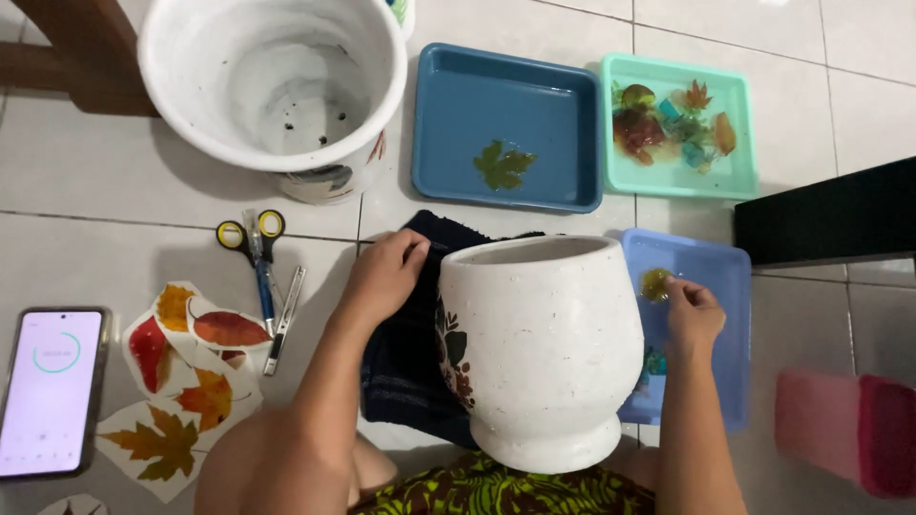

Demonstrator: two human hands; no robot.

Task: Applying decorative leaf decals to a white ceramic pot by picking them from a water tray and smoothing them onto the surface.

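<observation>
**Pots, trays and leaf cut-outs on floor**

Two white pots: near pot point(544, 348) on dark cloth point(405, 367), left hand point(382, 277) fingers closed on cloth; far pot point(277, 81) empty; three trays: blue tray point(448, 114) holds one leaf; green tray point(668, 181) several pieces; lilac tray point(716, 277) part hidden; right hand point(692, 315) fingers pinch yellow piece point(655, 283).

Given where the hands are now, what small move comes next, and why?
Probably lift the small decal out of the purple tray toward the pot. The right hand pinches it there, the left hand rests on the dark cloth, and the pot already carries leaf decals on its side.
</observation>
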